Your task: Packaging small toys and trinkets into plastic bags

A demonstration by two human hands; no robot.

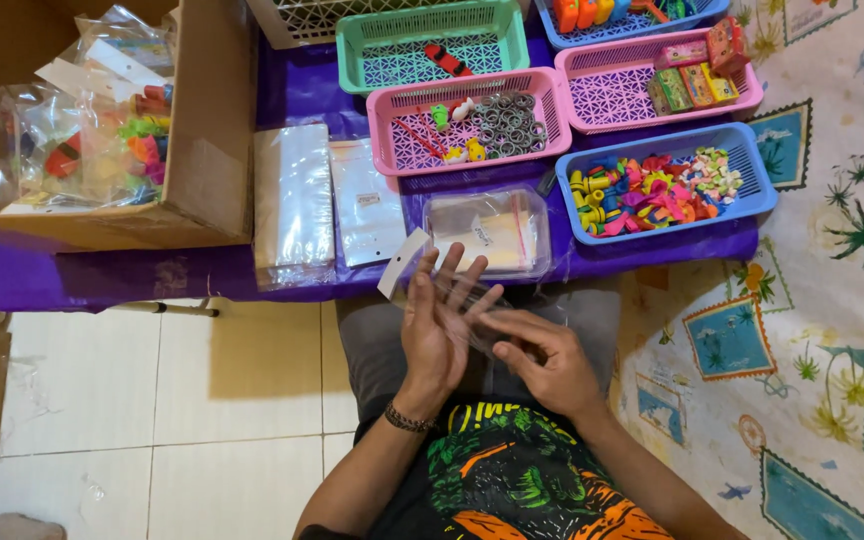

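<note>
Both my hands, left hand (439,325) and right hand (542,362), hold one empty clear bag (457,292) near the blue basket (752,160) of toys; filled bags wait in the box (207,130).

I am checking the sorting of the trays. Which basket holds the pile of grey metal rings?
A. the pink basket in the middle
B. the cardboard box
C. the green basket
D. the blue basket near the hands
A: the grey rings lie in the right half of the middle pink basket, beside small coloured toys.

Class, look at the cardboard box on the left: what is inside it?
The cardboard box holds clear plastic bags packed with colourful small toys. The bags cover whatever lies beneath them, and the box floor cannot be seen.
</note>
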